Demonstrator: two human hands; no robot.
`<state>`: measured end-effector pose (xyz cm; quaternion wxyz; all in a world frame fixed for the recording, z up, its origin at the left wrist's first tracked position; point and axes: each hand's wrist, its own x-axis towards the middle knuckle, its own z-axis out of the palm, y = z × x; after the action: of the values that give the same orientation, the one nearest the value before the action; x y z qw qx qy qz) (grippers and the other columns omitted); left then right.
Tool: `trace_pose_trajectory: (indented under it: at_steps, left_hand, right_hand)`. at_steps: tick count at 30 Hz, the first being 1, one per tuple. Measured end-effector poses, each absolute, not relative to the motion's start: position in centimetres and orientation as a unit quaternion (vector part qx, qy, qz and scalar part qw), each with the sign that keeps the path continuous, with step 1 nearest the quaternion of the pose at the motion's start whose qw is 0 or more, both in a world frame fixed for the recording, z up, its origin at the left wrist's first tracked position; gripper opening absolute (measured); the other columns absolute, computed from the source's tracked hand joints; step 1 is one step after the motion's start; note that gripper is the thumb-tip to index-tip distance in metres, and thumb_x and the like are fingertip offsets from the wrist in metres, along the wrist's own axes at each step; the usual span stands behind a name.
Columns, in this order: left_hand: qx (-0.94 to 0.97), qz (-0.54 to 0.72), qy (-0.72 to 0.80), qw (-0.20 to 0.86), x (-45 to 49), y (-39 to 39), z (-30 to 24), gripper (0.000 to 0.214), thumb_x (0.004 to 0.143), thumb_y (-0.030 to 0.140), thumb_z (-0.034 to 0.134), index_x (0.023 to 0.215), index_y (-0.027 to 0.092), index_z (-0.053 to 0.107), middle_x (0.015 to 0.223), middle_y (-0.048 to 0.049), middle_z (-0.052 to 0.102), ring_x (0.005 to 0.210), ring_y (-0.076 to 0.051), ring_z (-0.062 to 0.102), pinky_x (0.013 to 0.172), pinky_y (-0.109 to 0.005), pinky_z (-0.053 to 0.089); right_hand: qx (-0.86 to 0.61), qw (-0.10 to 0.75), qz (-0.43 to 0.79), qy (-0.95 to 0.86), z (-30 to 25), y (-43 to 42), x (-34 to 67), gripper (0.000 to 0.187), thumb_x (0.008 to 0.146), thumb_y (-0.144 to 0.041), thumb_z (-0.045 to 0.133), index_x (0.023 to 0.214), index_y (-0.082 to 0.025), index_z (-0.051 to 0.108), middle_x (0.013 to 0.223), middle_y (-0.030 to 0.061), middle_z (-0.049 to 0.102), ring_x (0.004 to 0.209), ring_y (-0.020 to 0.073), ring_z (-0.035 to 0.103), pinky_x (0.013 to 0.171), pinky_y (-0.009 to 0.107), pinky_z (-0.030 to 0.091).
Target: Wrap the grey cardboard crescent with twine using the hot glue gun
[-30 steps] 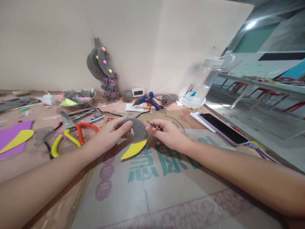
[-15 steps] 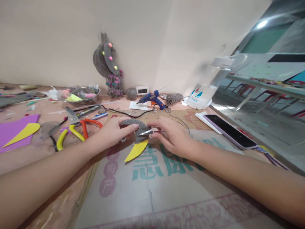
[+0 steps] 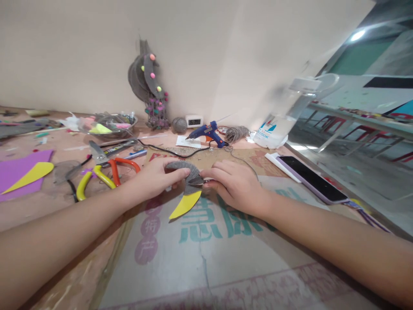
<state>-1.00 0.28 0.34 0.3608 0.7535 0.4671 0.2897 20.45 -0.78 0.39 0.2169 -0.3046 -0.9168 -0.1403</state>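
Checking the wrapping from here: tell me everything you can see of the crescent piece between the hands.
The crescent piece lies flat on the printed cardboard. Its upper arc is covered in grey thread-like wrapping; the lower tip is bare yellow, foam by its look. The left hand lays fingers on the grey arc; the right hand holds a small metal tool whose tip meets the grey part's right edge.

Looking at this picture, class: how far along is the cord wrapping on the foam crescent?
Done: the upper part of the crescent is covered in grey cord. In hand: the left hand pins that wrapped part while the right hand holds a small metal tool at the cord's edge. Left: the yellow lower tip is bare.
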Motion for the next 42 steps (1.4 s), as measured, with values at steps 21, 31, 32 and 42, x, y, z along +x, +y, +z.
trace_pose_trajectory:
  at_steps: [21, 31, 32, 42]
  left_hand:
    - [0.769, 0.272, 0.478, 0.327, -1.02, 0.08, 0.79, 0.029, 0.079, 0.037, 0.048, 0.061, 0.016, 0.054, 0.054, 0.0033, 0.055, 0.049, -0.009, 0.048, 0.047, -0.020, 0.035]
    - [0.771, 0.263, 0.479, 0.327, -1.05, 0.21, 0.63, 0.030, 0.078, 0.040, 0.047, 0.062, 0.016, 0.054, 0.054, 0.0028, 0.056, 0.051, -0.010, 0.050, 0.049, -0.020, 0.037]
    - [0.771, 0.263, 0.478, 0.327, -1.05, 0.23, 0.63, 0.030, 0.078, 0.040, 0.047, 0.063, 0.016, 0.055, 0.055, 0.0027, 0.057, 0.051, -0.010, 0.051, 0.049, -0.020, 0.037]
    - [0.778, 0.254, 0.473, 0.327, -0.93, -0.01, 0.93, 0.030, 0.079, 0.038, 0.046, 0.060, 0.016, 0.052, 0.054, 0.0019, 0.057, 0.052, -0.011, 0.051, 0.050, -0.021, 0.037]
  right_hand:
    - [-0.295, 0.233, -0.125, -0.918, 0.54, -0.79, 20.38, 0.026, 0.089, -0.030, 0.041, 0.097, -0.014, 0.059, 0.079, 0.0051, 0.060, 0.072, 0.0147, 0.051, 0.062, 0.025, 0.037]
    - [-0.287, 0.237, -0.133, -0.919, 0.59, -0.98, 20.14, 0.022, 0.088, -0.030, 0.044, 0.097, -0.015, 0.058, 0.078, 0.0038, 0.062, 0.071, 0.0141, 0.052, 0.062, 0.025, 0.037]
    - [-0.288, 0.235, -0.131, -0.919, 0.59, -0.98, 20.13, 0.022, 0.088, -0.030, 0.044, 0.096, -0.015, 0.058, 0.078, 0.0039, 0.062, 0.071, 0.0141, 0.052, 0.061, 0.024, 0.037]
    - [-0.295, 0.216, -0.123, -0.923, 0.39, -0.86, 20.25, 0.023, 0.089, -0.030, 0.042, 0.099, -0.018, 0.058, 0.078, 0.0025, 0.061, 0.071, 0.0139, 0.051, 0.063, 0.025, 0.035]
